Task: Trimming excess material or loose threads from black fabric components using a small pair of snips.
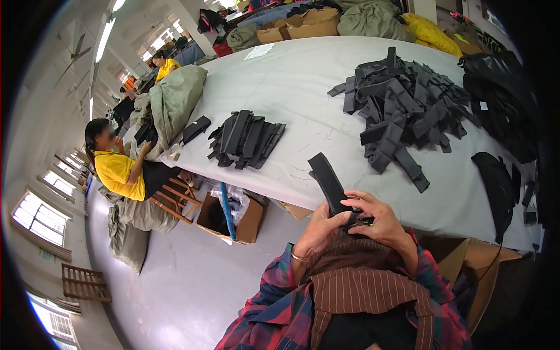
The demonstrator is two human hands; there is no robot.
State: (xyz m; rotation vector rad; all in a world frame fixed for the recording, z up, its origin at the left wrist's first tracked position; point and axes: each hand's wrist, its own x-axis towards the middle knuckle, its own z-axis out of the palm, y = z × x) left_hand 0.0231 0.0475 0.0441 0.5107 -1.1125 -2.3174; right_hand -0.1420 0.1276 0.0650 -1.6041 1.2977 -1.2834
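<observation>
A black fabric strip, folded flat and stiff-looking, stands tilted up in front of me at the table's near edge. My left hand grips its lower end, thumb laid across it. Opposite, my right hand is closed around small dark thread snips, mostly hidden in the palm, while its fingertips touch the same end of the strip. A large loose pile of similar black strips lies ahead to the right. To the left is a smaller, neater stack of strips.
The white-covered table holds black bags at its right edge. A seated person in yellow works at left by a grey-green sack. An open carton stands on the floor; another carton is at my right.
</observation>
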